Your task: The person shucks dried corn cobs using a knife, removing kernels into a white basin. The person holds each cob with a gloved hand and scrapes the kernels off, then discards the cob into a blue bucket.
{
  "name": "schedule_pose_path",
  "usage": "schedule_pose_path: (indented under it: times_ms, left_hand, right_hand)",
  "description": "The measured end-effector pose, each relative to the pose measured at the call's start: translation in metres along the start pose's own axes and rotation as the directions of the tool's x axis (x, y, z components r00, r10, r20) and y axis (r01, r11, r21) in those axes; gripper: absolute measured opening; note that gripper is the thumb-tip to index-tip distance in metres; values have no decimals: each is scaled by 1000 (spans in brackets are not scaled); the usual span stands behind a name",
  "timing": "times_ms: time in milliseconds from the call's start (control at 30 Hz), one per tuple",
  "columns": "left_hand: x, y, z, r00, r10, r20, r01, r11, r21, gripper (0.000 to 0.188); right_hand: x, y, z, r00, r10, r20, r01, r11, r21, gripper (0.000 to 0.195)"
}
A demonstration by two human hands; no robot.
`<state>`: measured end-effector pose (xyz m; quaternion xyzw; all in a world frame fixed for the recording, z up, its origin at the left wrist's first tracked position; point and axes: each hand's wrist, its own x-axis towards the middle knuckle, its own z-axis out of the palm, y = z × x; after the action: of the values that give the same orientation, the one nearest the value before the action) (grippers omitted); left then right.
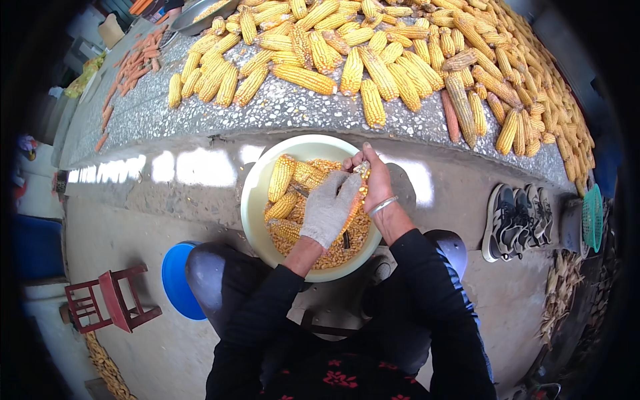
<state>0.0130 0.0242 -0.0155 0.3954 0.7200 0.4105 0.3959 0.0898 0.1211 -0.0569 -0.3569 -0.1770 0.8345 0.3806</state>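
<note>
A partly shelled corn cob (356, 212) slants over a pale plastic basin (254, 220), held between both hands. My left hand (327, 207), in a grey knit glove, presses along the side of the cob. The bare right hand (376, 181), with a silver bangle at its wrist, grips the upper end. Some of the cob's rows show reddish core. Below lie loose corn kernels (330, 257), and whole ears (281, 177) rest at the basin's left side. A dark, narrow object (346, 240) shows among the kernels; I cannot tell what it is.
Beyond the basin, a terrazzo ledge (270, 112) carries a large heap of corn ears (410, 65) and bare red cobs (137, 62). Shoes (517, 217) stand at right. A small red wooden chair (120, 300) and a blue tub (182, 280) are at left.
</note>
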Motion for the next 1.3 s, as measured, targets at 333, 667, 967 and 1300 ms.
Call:
schedule_pose_path:
  times_ms: [333,667,967,1300]
  left_hand:
    - [12,-30,0,988,98,119,-97,995,-18,52]
    - [4,1,-4,996,-80,-44,81,996,31,40]
    - [7,-16,-5,993,55,-105,-71,984,-163,44]
    - [7,-14,-3,999,32,-28,-35,990,-138,49]
  right_hand:
    - [0,10,5,995,-98,-21,90,966,-243,39]
    - [-2,18,17,999,-17,-29,16,999,-30,45]
    - [-4,10,26,989,-7,144,16,998,-60,45]
    - [2,15,16,996,-63,59,68,993,-97,46]
